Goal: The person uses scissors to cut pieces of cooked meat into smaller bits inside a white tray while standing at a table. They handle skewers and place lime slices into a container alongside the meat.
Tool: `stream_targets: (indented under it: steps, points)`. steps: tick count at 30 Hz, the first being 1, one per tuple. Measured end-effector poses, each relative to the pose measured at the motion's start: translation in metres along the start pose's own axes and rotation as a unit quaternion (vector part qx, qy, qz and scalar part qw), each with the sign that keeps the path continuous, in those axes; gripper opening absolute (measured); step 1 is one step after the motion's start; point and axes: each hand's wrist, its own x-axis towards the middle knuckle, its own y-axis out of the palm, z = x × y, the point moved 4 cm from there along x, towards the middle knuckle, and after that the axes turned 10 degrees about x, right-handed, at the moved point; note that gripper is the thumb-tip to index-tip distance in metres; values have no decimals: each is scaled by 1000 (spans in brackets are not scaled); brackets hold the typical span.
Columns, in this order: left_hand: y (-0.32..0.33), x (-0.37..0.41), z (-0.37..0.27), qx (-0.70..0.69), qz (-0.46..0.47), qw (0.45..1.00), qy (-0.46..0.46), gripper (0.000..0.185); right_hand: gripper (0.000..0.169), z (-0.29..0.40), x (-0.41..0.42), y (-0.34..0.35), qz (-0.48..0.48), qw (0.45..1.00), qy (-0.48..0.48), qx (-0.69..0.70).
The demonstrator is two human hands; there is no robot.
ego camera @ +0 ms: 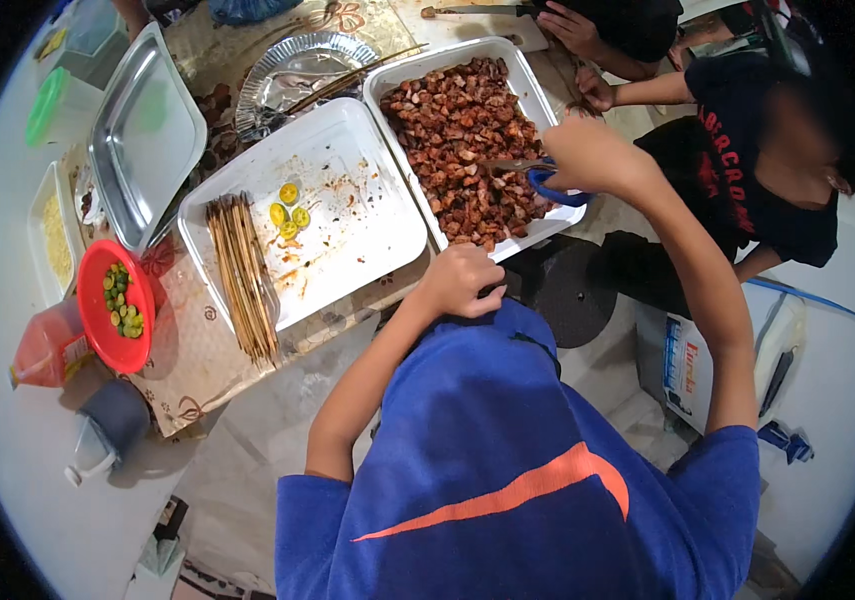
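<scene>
My right hand (596, 154) holds scissors (562, 196) with blue handles, their blades over a heap of reddish chopped meat pieces (465, 135). The meat fills a white tray (537, 101). My left hand (465, 281) is curled at that tray's near edge; whether it grips the rim cannot be told. Left of it lies a second white tray (345, 262), stained with bits of sauce. Inside are several cut citrus halves (289, 193), and a bundle of bamboo skewers (241, 277) lies across its left side, tips over the near rim.
A red bowl (146, 300) of small green citrus stands left, near a red-filled plastic jug (48, 349) and a dark-filled bottle (116, 420). Behind are a metal tray (146, 142) and a foil pan (277, 75). Another person's hands (573, 34) are near a knife (472, 10).
</scene>
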Motion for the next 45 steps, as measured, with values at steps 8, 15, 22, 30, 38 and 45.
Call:
stream_targets:
  steps: [8, 15, 22, 30, 38, 45]
  points:
    - [-1, 0, -1, -5, 4, 1000, 3, 19, 39, -11, -29, 1, -121, 990, 70, 32]
    - [-1, -1, 0, 5, 10, 1000, -7, 19, 37, 11, -22, -1, -86, 994, 29, 59]
    - [0, -1, 0, 8, -7, 1000, -10, 19, 29, 32, 10, 8, -36, 998, 6, 60]
    - [-1, -1, 1, 1, -10, 1000, -17, 19, 30, 35, 8, 21, 13, 996, -7, 87]
    - [-1, 1, -1, -5, -3, 1000, -18, 18, 32, 32, -11, 11, -36, 995, 18, 90]
    - [-1, -2, 1, 9, 8, 999, -31, 18, 34, 41, 22, 19, -30, 994, 6, 101]
